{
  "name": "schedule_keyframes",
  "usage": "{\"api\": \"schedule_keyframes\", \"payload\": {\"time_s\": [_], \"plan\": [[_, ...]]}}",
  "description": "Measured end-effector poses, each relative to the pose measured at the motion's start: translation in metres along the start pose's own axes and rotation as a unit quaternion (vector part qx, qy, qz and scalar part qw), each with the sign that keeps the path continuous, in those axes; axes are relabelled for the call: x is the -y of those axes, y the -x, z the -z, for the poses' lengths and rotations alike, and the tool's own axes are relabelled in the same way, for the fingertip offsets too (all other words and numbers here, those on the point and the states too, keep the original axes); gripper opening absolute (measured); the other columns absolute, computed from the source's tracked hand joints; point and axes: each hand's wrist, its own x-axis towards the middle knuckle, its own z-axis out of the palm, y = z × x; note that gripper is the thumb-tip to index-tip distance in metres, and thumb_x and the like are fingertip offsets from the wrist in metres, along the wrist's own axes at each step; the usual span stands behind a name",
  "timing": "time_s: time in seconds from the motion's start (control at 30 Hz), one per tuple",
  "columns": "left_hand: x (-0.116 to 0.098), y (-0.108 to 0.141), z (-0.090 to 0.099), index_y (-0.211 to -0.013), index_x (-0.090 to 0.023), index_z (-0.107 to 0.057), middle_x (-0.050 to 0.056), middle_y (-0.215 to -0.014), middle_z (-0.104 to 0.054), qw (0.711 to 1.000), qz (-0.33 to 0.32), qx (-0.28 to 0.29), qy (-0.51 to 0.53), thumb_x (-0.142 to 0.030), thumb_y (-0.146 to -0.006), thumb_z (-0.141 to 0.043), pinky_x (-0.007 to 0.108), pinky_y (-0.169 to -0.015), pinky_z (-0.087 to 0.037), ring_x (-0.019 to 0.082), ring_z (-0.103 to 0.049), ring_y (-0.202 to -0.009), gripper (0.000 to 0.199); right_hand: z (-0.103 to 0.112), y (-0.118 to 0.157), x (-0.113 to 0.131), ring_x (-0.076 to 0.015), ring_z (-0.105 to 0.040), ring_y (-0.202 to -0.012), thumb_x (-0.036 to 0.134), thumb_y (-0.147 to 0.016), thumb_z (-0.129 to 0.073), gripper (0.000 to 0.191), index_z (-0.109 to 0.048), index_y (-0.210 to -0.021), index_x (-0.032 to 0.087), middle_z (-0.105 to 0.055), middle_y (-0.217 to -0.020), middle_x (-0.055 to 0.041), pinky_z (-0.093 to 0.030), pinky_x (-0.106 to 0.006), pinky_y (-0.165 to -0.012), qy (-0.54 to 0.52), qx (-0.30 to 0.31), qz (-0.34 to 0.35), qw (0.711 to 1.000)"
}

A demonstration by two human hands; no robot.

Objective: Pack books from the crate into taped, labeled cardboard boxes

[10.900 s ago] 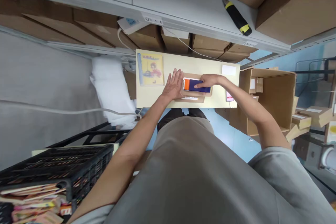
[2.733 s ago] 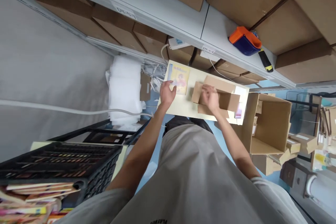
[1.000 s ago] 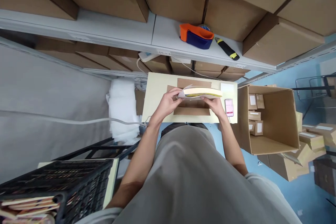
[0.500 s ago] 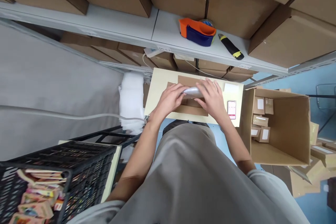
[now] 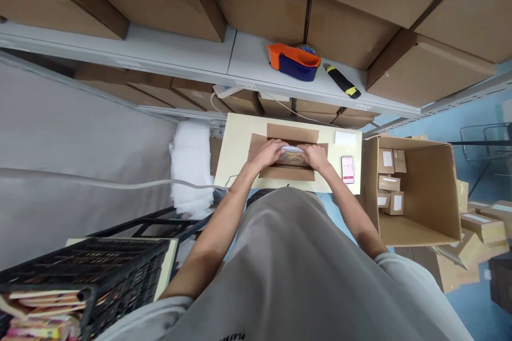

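An open cardboard box (image 5: 287,172) with its flaps spread lies on the cream tabletop (image 5: 236,144). Between my hands is a flat package in clear plastic wrap (image 5: 292,157), its print too small to read, tilted within the box opening. My left hand (image 5: 270,153) grips its left end, and my right hand (image 5: 314,156) grips its right end. Fingers of both hands are bent over the package's far side and partly hidden.
A phone (image 5: 348,169) and a white paper (image 5: 345,138) lie on the table's right. Beside it stands a large carton (image 5: 424,197) holding several small labelled boxes. A utility knife (image 5: 342,81) and an orange-blue tape dispenser (image 5: 295,61) rest on the shelf. Black crates (image 5: 120,272) stand lower left.
The wrapped package has gone down into the box opening, and its printed face now shows. Both hands have closed around its ends. The whole view has shifted slightly.
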Motion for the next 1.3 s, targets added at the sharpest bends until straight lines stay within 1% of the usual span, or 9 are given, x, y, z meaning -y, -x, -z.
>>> {"api": "schedule_keyframes", "payload": {"time_s": [0.23,0.47,0.57,0.7,0.8,0.93,1.03,1.17,1.3], "plan": [[0.024,-0.014,-0.029,-0.143,-0.028,-0.080,0.013,-0.137,-0.083,0.987,0.041,0.106,-0.110,-0.025,-0.106,-0.053,0.043,-0.113,-0.056,0.034,-0.077,-0.127,0.046,-0.032,-0.026,0.004,-0.0316,-0.077,-0.134,0.034,-0.116,-0.059,0.039,-0.076,-0.151,0.027,-0.083,-0.141,-0.0160,-0.055,-0.037,-0.112,0.014,0.063,-0.038,0.997],[0.016,-0.033,-0.044,-0.128,-0.020,-0.085,0.018,-0.125,-0.086,0.984,0.063,0.110,-0.124,-0.016,-0.089,-0.074,0.045,-0.115,-0.055,0.037,-0.079,-0.124,0.041,-0.044,-0.039,0.010,-0.0294,-0.076,-0.136,0.027,-0.117,-0.057,0.043,-0.071,-0.157,0.020,-0.080,-0.145,-0.0206,-0.053,-0.037,-0.117,0.032,0.070,-0.066,0.995],[0.008,-0.030,-0.045,-0.137,-0.013,-0.080,0.024,-0.134,-0.082,0.987,0.056,0.096,-0.118,-0.016,-0.086,-0.078,0.049,-0.120,-0.053,0.040,-0.077,-0.132,0.051,-0.048,-0.037,0.013,-0.0285,-0.072,-0.141,0.024,-0.118,-0.052,0.045,-0.066,-0.160,0.014,-0.077,-0.150,-0.0226,-0.048,-0.038,-0.124,0.040,0.054,-0.069,0.995],[0.007,0.002,-0.043,-0.156,-0.011,-0.068,0.025,-0.162,-0.068,0.993,0.031,0.054,-0.099,-0.015,-0.099,-0.062,0.052,-0.137,-0.039,0.037,-0.063,-0.154,0.057,-0.054,-0.019,0.014,-0.0297,-0.057,-0.160,0.019,-0.119,-0.040,0.054,-0.052,-0.170,0.006,-0.059,-0.172,-0.0260,-0.038,-0.042,-0.137,0.047,0.017,-0.071,0.996],[0.017,0.041,-0.039,-0.154,-0.015,-0.070,0.021,-0.166,-0.065,0.997,0.014,-0.043,-0.058,-0.020,-0.106,-0.051,0.059,-0.143,-0.028,0.038,-0.056,-0.161,0.052,-0.061,0.009,0.003,-0.0322,-0.047,-0.169,0.025,-0.118,-0.042,0.055,-0.056,-0.168,0.007,-0.049,-0.181,-0.0239,-0.036,-0.045,-0.140,0.019,-0.028,-0.057,0.998],[0.034,0.087,-0.033,-0.159,-0.019,-0.064,0.021,-0.173,-0.057,0.972,0.088,-0.220,0.003,-0.036,-0.104,-0.061,0.065,-0.140,-0.033,0.043,-0.045,-0.167,0.057,-0.075,0.051,-0.026,-0.0364,-0.036,-0.175,0.034,-0.117,-0.043,0.055,-0.059,-0.165,0.011,-0.043,-0.184,-0.0228,-0.036,-0.057,-0.142,-0.061,-0.204,-0.070,0.975],[0.034,0.105,-0.031,-0.166,-0.016,-0.054,0.026,-0.166,-0.060,0.954,0.145,-0.260,0.030,-0.043,-0.103,-0.065,0.065,-0.134,-0.040,0.046,-0.053,-0.159,0.069,-0.085,0.074,-0.045,-0.0405,-0.048,-0.166,0.046,-0.114,-0.051,0.069,-0.045,-0.172,0.009,-0.050,-0.176,-0.0301,-0.044,-0.065,-0.135,-0.149,-0.304,-0.147,0.929],[0.016,0.110,-0.039,-0.170,-0.014,-0.046,0.026,-0.160,-0.065,0.970,0.103,-0.213,0.048,-0.054,-0.106,-0.065,0.064,-0.135,-0.039,0.044,-0.058,-0.155,0.078,-0.093,0.088,-0.042,-0.0383,-0.070,-0.140,0.060,-0.111,-0.056,0.087,-0.030,-0.179,0.013,-0.071,-0.154,-0.0267,-0.061,-0.061,-0.116,-0.269,-0.289,-0.147,0.907],[0.000,0.107,-0.053,-0.176,-0.016,-0.040,0.024,-0.174,-0.056,0.996,0.029,-0.078,0.024,-0.060,-0.093,-0.083,0.065,-0.144,-0.023,0.047,-0.041,-0.170,0.103,-0.094,0.086,-0.024,-0.0379,-0.057,-0.160,0.059,-0.098,-0.082,0.102,-0.036,-0.179,0.018,-0.062,-0.169,-0.0231,-0.047,-0.059,-0.134,-0.224,-0.181,-0.025,0.957]]}}
